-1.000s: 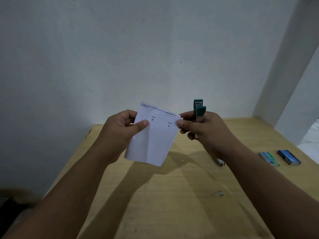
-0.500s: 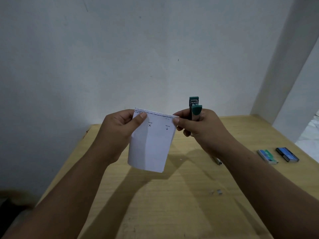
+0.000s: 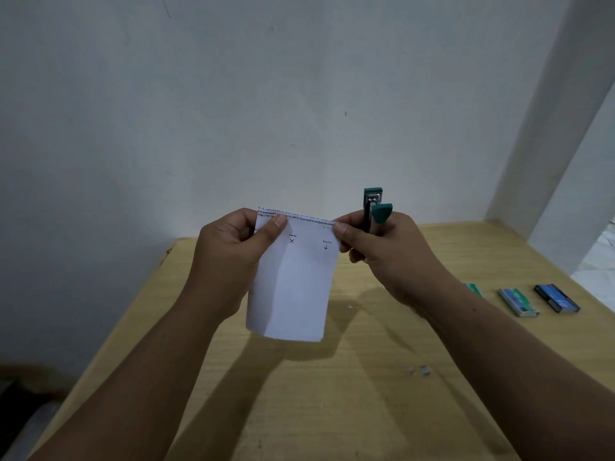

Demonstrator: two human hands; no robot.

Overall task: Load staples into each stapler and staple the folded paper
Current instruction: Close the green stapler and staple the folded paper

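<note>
A pale wooden table (image 3: 366, 410) stands against a plain whitish wall (image 3: 266, 94), with a white pillar (image 3: 565, 128) at the right corner. On the table, well to the right of the fingers, lie a green-and-blue staple box (image 3: 518, 302) and a dark blue staple box (image 3: 557, 298); a small metal scrap (image 3: 424, 371) lies below the right forearm.

Both forearms reach forward, with the hands raised above the table. The left hand (image 3: 229, 257) pinches the upper left corner of the folded paper (image 3: 293, 281), thumb on the front and fingers curled behind. The right hand (image 3: 382, 251) pinches the paper's upper right corner between thumb and forefinger, while its remaining fingers curl round a green stapler (image 3: 374, 207), which stands upright, its head above the knuckles. The paper hangs between the two hands, its printed side facing the camera.
</note>
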